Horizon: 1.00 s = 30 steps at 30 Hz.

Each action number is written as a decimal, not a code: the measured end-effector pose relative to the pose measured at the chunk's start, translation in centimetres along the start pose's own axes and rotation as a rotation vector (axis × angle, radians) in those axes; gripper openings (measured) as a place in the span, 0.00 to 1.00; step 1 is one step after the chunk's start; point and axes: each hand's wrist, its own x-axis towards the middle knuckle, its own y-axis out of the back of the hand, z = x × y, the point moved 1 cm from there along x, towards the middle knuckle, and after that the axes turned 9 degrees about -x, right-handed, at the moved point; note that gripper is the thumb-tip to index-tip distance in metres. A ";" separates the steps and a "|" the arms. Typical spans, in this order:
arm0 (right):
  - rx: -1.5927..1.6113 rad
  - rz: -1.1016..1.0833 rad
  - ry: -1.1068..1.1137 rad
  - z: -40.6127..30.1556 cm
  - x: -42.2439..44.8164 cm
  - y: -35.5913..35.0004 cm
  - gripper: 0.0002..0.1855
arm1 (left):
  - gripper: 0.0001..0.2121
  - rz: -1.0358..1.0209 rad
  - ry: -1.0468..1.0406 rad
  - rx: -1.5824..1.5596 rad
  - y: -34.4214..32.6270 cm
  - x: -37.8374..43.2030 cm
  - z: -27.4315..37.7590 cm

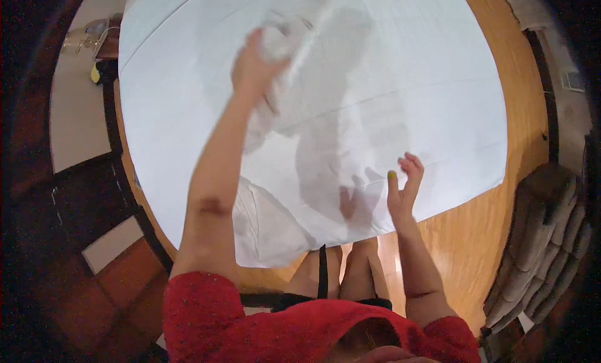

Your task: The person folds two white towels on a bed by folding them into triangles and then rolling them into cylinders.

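Note:
A large white cloth sheet point(450, 105) spreads out in front of me over a wooden surface. Raised at the upper left of the middle, my left hand point(256, 65) grips a blurred bunch of white fabric, and part of the cloth hangs in folds beneath that arm. My right hand point(404, 187) is over the sheet's near edge, with fingers apart and holding nothing. Shadows of my head and arms fall on the cloth. The sheet's near left corner point(267, 241) is creased and lies before my legs.
Light wood point(465, 241) shows around the sheet. At the right stands a grey cushioned piece of furniture point(535, 241). Dark-edged tiles point(127, 264) lie at the lower left. Small items, one of them yellow point(95, 73), are at the upper left.

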 end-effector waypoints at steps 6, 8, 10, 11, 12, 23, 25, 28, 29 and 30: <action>0.210 -0.212 -0.171 -2.0 -3.3 -7.5 0.18 | 0.43 -0.173 0.399 0.013 -0.4 10.8 -13.6; 0.240 -0.236 -0.216 -2.7 -4.6 -8.6 0.19 | 0.43 0.017 0.234 0.258 -3.7 7.8 -12.0; 0.251 -0.324 -0.271 -1.9 -5.0 -8.7 0.20 | 0.44 0.181 -0.049 0.358 -6.4 1.1 -6.8; 0.250 -0.325 -0.268 -2.1 -4.8 -8.4 0.20 | 0.44 0.113 -0.113 0.318 -6.5 -4.1 -4.3; 0.291 -0.379 -0.250 -2.8 -5.4 -8.1 0.21 | 0.43 -0.066 -0.035 0.273 -5.8 -10.0 -2.9; 0.126 -0.665 -0.256 -3.5 -9.7 -6.6 0.21 | 0.41 0.159 0.820 0.284 2.7 -34.4 -5.2; 0.142 -0.753 -0.294 -3.4 -10.1 -6.1 0.19 | 0.40 0.269 0.836 0.126 3.7 -36.3 -8.1; 0.211 -0.854 -0.392 -1.6 -10.7 -5.6 0.15 | 0.39 0.349 0.833 -0.116 4.6 -35.5 -7.5; 0.288 -0.897 -0.451 -0.9 -10.6 -5.4 0.13 | 0.40 0.331 0.846 -0.172 5.2 -34.7 -6.1; 0.285 -0.882 -0.434 -0.5 -10.2 -4.4 0.13 | 0.40 0.341 0.829 -0.186 6.2 -33.9 -3.1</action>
